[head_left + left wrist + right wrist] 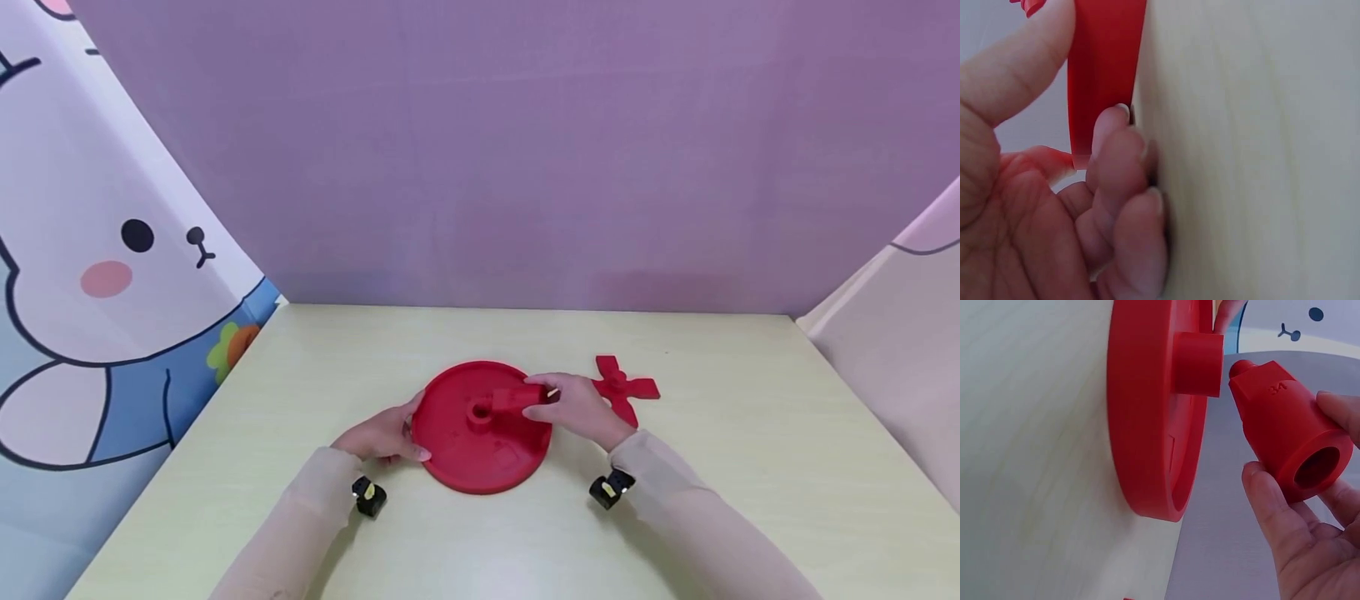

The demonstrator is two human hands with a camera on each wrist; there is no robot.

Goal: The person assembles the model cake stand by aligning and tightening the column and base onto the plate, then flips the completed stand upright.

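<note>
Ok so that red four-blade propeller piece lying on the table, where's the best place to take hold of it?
Probably at the hub of the red propeller piece, coming from above. It lies flat on the table with thin blades spread outward, so pinching across the centre looks steadier than lifting one blade. It lies just behind the right hand.

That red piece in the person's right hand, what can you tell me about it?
The red piece looks like smooth moulded plastic: a squarish tapered body with a small nub at its narrow end and a round hollow socket at the wide end, with raised marks on one face. The right hand pinches it, nub aimed at the short hub of the red disc, close but apparently not inserted.
</note>
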